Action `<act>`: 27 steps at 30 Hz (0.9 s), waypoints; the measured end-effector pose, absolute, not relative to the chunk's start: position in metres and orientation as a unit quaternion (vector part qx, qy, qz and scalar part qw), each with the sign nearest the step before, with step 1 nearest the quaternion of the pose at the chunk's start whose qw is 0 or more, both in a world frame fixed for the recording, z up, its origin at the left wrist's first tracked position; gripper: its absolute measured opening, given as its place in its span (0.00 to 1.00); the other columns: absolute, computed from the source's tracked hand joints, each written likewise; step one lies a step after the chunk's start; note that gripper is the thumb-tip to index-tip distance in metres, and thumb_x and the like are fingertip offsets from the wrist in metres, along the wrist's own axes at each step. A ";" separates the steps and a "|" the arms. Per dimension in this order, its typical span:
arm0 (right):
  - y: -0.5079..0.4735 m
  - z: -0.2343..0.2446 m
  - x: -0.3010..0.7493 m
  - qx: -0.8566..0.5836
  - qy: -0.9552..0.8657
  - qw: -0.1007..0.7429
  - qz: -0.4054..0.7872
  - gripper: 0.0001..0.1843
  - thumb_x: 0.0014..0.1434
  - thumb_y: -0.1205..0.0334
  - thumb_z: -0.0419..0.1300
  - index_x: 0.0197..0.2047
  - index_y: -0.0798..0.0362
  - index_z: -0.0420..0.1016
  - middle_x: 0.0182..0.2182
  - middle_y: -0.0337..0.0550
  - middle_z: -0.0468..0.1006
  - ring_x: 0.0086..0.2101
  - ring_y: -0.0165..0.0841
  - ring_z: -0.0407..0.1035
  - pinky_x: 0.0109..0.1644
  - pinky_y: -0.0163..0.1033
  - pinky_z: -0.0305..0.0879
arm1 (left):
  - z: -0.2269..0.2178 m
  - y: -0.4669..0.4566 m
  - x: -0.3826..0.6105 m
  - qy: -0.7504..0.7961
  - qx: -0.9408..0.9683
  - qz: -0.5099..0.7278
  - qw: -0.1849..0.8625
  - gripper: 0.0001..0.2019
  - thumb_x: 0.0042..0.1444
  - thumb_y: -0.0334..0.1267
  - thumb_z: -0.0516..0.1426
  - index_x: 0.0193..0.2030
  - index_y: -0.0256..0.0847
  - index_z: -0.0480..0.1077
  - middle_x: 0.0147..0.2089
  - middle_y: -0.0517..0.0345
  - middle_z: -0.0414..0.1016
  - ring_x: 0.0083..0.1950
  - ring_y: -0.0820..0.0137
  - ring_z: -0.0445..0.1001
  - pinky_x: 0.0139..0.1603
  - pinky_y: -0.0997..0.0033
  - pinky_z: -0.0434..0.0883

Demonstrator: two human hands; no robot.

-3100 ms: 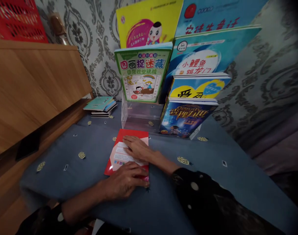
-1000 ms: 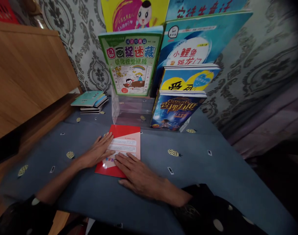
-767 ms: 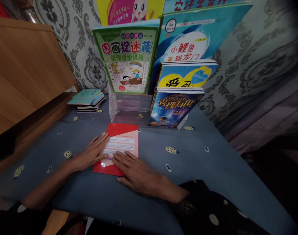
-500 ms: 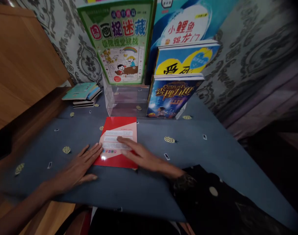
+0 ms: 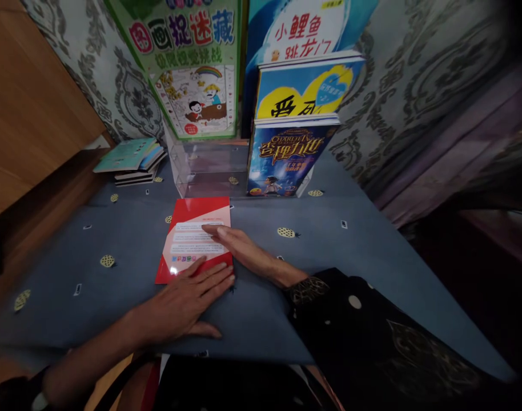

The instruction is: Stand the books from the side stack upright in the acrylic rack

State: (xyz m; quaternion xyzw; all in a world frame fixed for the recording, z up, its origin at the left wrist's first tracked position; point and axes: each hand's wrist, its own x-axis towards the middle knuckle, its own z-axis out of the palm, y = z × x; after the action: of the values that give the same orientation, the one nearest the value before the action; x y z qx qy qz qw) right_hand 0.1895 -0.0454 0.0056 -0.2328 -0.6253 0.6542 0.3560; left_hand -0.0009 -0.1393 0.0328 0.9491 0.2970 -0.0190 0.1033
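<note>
A red and pink booklet lies flat on the blue patterned tablecloth. My left hand rests flat at the booklet's near edge, fingers stretched over its lower corner. Over the booklet's right side lies my right hand, fingers straight and pointing left across the printed page. Both hands are open and hold nothing.
A clear plastic display stand holds several upright children's books just behind the booklet, including a dark blue one and a green one. A small stack of thin books lies at the back left. A wooden panel stands at left.
My left hand moved from the booklet's left side to its near edge. My right hand slid up onto the booklet's right side. The view tilted down and closer.
</note>
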 end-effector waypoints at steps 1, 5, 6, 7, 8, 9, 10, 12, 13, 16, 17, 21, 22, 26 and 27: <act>-0.046 0.007 0.190 -0.239 -0.658 0.346 0.625 0.31 0.68 0.39 0.50 0.62 0.52 0.70 0.63 0.49 0.69 0.63 0.39 0.62 0.71 0.52 0.52 | 0.032 -0.138 0.003 0.295 0.950 -0.018 0.105 0.46 0.63 0.62 0.51 0.76 0.44 0.30 0.76 0.46 0.45 0.76 0.59 0.47 0.76 0.50 0.38; -0.039 0.006 0.193 -0.242 -0.825 0.279 0.427 0.34 0.69 0.42 0.49 0.67 0.58 0.63 0.67 0.56 0.63 0.68 0.40 0.53 0.72 0.52 0.48 | 0.030 -0.136 0.008 0.293 0.951 -0.017 0.098 0.46 0.64 0.62 0.51 0.76 0.42 0.30 0.76 0.46 0.48 0.76 0.59 0.49 0.75 0.49 0.43; -0.034 0.005 0.194 -0.244 -0.853 0.262 0.380 0.34 0.69 0.44 0.49 0.68 0.59 0.62 0.68 0.57 0.61 0.69 0.40 0.51 0.72 0.52 0.48 | 0.030 -0.136 0.008 0.292 0.951 -0.015 0.096 0.46 0.64 0.61 0.51 0.76 0.41 0.29 0.76 0.46 0.48 0.76 0.59 0.49 0.75 0.49 0.44; -0.027 0.004 0.195 -0.248 -0.872 0.246 0.341 0.33 0.70 0.46 0.49 0.68 0.60 0.60 0.69 0.57 0.59 0.69 0.40 0.49 0.72 0.51 0.48 | 0.030 -0.137 0.008 0.291 0.952 -0.012 0.094 0.46 0.64 0.61 0.51 0.76 0.41 0.29 0.76 0.46 0.48 0.76 0.59 0.49 0.75 0.49 0.45; -0.020 0.004 0.195 -0.258 -0.885 0.232 0.310 0.32 0.70 0.48 0.49 0.69 0.60 0.59 0.69 0.58 0.58 0.69 0.40 0.48 0.72 0.51 0.49 | 0.031 -0.137 0.008 0.291 0.952 -0.008 0.092 0.46 0.64 0.60 0.52 0.76 0.42 0.29 0.76 0.47 0.47 0.76 0.60 0.49 0.75 0.49 0.45; -0.011 0.003 0.196 -0.273 -0.893 0.223 0.280 0.31 0.70 0.50 0.49 0.69 0.60 0.60 0.69 0.58 0.59 0.69 0.40 0.49 0.72 0.51 0.50 | 0.032 -0.138 0.009 0.290 0.953 -0.004 0.090 0.46 0.64 0.60 0.52 0.76 0.42 0.29 0.76 0.47 0.47 0.76 0.60 0.49 0.75 0.49 0.45; -0.002 0.003 0.197 -0.293 -0.898 0.213 0.250 0.29 0.70 0.53 0.50 0.68 0.61 0.60 0.68 0.59 0.59 0.69 0.40 0.50 0.72 0.51 0.50 | 0.033 -0.138 0.010 0.290 0.953 -0.001 0.089 0.46 0.64 0.60 0.52 0.76 0.42 0.28 0.76 0.47 0.46 0.76 0.60 0.49 0.75 0.50 0.45; 0.014 0.003 0.199 -0.337 -0.900 0.195 0.197 0.27 0.70 0.57 0.50 0.67 0.63 0.62 0.67 0.61 0.61 0.68 0.42 0.52 0.71 0.52 0.50 | 0.033 -0.137 0.009 0.292 0.953 0.003 0.086 0.45 0.65 0.59 0.52 0.76 0.43 0.28 0.76 0.48 0.47 0.75 0.61 0.50 0.75 0.51 0.46; 0.020 0.003 0.200 -0.354 -0.898 0.191 0.178 0.27 0.70 0.58 0.50 0.67 0.63 0.63 0.67 0.61 0.61 0.68 0.43 0.53 0.71 0.53 0.50 | 0.031 -0.136 0.008 0.296 0.952 0.007 0.080 0.45 0.65 0.59 0.51 0.76 0.44 0.28 0.76 0.48 0.47 0.75 0.61 0.50 0.75 0.51 0.46; 0.027 0.003 0.202 -0.374 -0.897 0.184 0.146 0.26 0.70 0.59 0.49 0.67 0.62 0.63 0.67 0.60 0.62 0.67 0.43 0.54 0.71 0.55 0.50 | 0.018 -0.129 -0.006 0.355 0.934 0.040 0.018 0.44 0.66 0.60 0.49 0.76 0.44 0.27 0.76 0.48 0.49 0.76 0.59 0.50 0.75 0.48 0.44; 0.026 0.003 0.202 -0.376 -0.898 0.180 0.136 0.26 0.70 0.59 0.49 0.67 0.61 0.62 0.67 0.59 0.62 0.67 0.43 0.54 0.71 0.55 0.50 | 0.012 -0.126 -0.013 0.390 0.919 0.058 -0.015 0.43 0.66 0.60 0.48 0.76 0.44 0.27 0.75 0.47 0.50 0.76 0.57 0.49 0.75 0.46 0.43; 0.013 0.006 0.200 -0.385 -0.903 0.162 0.098 0.27 0.70 0.59 0.49 0.68 0.60 0.62 0.68 0.57 0.61 0.67 0.43 0.54 0.71 0.55 0.51 | -0.010 -0.122 -0.040 0.472 0.873 0.078 -0.089 0.44 0.65 0.62 0.47 0.76 0.45 0.28 0.75 0.43 0.49 0.76 0.50 0.47 0.72 0.41 0.48; 0.007 0.007 0.201 -0.384 -0.905 0.157 0.094 0.26 0.70 0.59 0.49 0.68 0.60 0.62 0.68 0.57 0.61 0.67 0.43 0.54 0.71 0.55 0.50 | -0.012 -0.124 -0.044 0.469 0.876 0.072 -0.088 0.45 0.64 0.63 0.47 0.76 0.45 0.28 0.75 0.43 0.49 0.76 0.49 0.47 0.71 0.41 0.49; -0.022 0.016 0.210 -0.362 -0.915 0.144 0.103 0.26 0.70 0.59 0.51 0.67 0.59 0.63 0.67 0.60 0.61 0.67 0.45 0.54 0.71 0.56 0.48 | -0.012 -0.149 -0.052 0.443 0.894 0.041 -0.055 0.53 0.57 0.71 0.49 0.76 0.42 0.28 0.76 0.39 0.44 0.76 0.44 0.44 0.70 0.36 0.50; -0.031 0.018 0.215 -0.355 -0.917 0.146 0.111 0.25 0.69 0.59 0.52 0.67 0.57 0.64 0.68 0.59 0.61 0.67 0.46 0.54 0.71 0.57 0.49 | -0.011 -0.156 -0.053 0.436 0.899 0.027 -0.039 0.56 0.53 0.73 0.51 0.76 0.42 0.28 0.76 0.39 0.43 0.76 0.42 0.43 0.70 0.35 0.50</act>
State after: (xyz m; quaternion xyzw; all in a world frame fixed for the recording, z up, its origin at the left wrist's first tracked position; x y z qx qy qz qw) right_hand 0.2146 -0.0313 0.0182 -0.3550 -0.9166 0.1114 0.1462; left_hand -0.0525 -0.1563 -0.0113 0.8986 0.4362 0.0265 -0.0387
